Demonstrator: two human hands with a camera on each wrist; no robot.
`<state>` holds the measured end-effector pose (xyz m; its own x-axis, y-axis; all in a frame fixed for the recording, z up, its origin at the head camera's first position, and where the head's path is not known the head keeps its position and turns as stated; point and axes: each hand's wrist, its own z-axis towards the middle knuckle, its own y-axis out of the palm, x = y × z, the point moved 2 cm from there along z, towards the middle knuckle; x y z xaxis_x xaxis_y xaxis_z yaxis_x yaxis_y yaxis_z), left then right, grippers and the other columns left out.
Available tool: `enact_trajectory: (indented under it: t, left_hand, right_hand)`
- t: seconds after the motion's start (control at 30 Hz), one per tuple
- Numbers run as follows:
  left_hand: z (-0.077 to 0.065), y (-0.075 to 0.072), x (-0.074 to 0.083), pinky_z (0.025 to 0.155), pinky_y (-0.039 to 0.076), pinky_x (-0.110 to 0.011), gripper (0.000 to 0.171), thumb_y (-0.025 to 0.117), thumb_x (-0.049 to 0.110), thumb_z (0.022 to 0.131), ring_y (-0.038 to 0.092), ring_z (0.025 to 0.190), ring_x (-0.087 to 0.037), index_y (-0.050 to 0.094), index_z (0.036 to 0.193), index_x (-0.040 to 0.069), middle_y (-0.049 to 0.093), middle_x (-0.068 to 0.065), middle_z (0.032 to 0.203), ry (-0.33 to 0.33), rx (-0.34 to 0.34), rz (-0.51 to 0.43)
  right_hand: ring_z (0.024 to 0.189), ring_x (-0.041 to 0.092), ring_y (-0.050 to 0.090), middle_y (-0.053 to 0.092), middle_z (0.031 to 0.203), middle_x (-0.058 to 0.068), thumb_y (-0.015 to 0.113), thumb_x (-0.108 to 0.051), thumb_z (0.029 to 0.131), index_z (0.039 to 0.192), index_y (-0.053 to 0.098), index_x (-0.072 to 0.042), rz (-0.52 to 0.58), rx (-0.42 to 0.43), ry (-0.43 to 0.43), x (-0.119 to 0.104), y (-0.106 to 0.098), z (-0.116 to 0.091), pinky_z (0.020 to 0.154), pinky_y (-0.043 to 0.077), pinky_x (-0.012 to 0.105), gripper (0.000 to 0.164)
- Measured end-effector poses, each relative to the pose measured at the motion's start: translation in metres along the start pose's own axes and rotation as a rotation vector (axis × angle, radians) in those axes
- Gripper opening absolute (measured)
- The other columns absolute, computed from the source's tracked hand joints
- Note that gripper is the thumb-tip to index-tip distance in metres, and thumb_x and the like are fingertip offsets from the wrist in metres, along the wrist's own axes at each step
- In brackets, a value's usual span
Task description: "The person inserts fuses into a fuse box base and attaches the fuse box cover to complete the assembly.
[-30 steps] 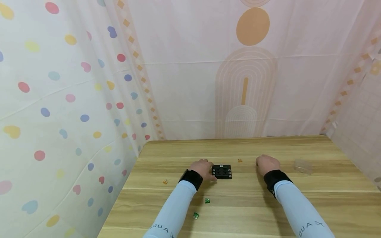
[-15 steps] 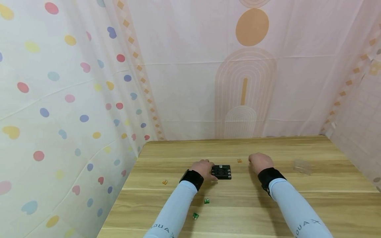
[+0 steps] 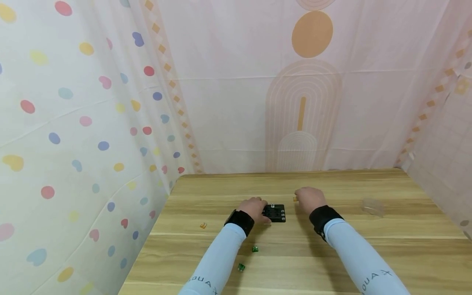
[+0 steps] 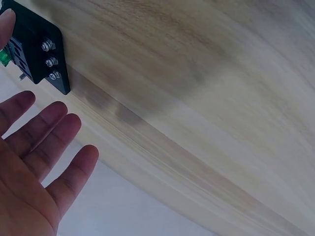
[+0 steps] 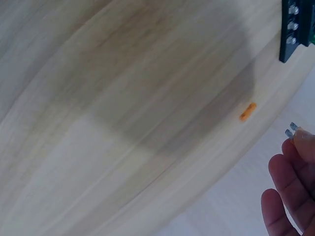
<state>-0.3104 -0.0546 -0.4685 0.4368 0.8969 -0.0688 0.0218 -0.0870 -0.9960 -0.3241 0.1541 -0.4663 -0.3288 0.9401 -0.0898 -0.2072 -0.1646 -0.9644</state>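
Note:
A black fuse block [image 3: 275,214] with a column of metal screws [image 4: 51,61] lies on the table. My left hand [image 3: 254,209] is at its left end, thumb toward the near edge, loosely extended fingers toward the far edge. In the left wrist view the thumb [image 4: 5,27] overlaps the block; whether the fingers touch it, I cannot tell. A bit of green [image 4: 5,56] shows in the block. My right hand [image 3: 311,199] pinches a small blade fuse [image 5: 291,131] between thumb and forefinger, metal prongs sticking out, its body hidden. Near these fingertips an orange fuse [image 5: 248,111] lies on the table.
Two green fuses [image 3: 255,249] [image 3: 241,267] lie nearer on the wooden table [image 3: 295,262], and another orange fuse [image 3: 203,225] lies left of the left hand. A clear plastic piece [image 3: 373,207] sits to the right. Patterned curtains [image 3: 236,123] hang behind the table.
My right hand has moved left across the table, up to the far orange fuse, which it now partly covers in the head view. The left hand stays beside the fuse block.

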Motion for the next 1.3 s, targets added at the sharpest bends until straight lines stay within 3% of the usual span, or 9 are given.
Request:
enact_trajectory:
  t: [0.33,0.7,1.3]
  left_hand:
    - [0.003,0.000,0.001,0.090,0.052,-0.033,0.068,0.078,0.055,0.079,0.063,0.109,-0.019,0.064,0.131,0.014,0.067,-0.004,0.121,0.000,-0.010,0.003]
    - [0.012,0.010,0.002,0.074,0.054,-0.031,0.057,0.078,0.060,0.076,0.063,0.083,-0.013,0.072,0.111,0.016,0.067,0.001,0.093,0.037,0.011,0.037]
    - [0.015,0.015,0.004,0.068,0.053,-0.030,0.041,0.083,0.052,0.076,0.062,0.076,-0.011,0.074,0.098,0.018,0.063,0.004,0.086,0.079,0.062,0.045]
  right_hand:
    - [0.075,0.018,0.066,0.072,0.084,0.003,0.074,-0.006,0.088,0.087,0.077,-0.009,0.083,0.009,-0.015,-0.016,-0.003,0.006,0.068,0.055,0.038,0.005]
    - [0.084,0.020,0.068,0.074,0.090,0.003,0.075,-0.010,0.089,0.092,0.079,-0.010,0.122,-0.015,-0.059,-0.036,0.000,0.010,0.076,0.056,0.039,0.005]
    - [0.079,0.016,0.066,0.071,0.084,-0.002,0.078,-0.010,0.085,0.088,0.080,-0.015,0.127,0.009,-0.136,-0.047,0.010,0.011,0.069,0.055,0.036,0.006]
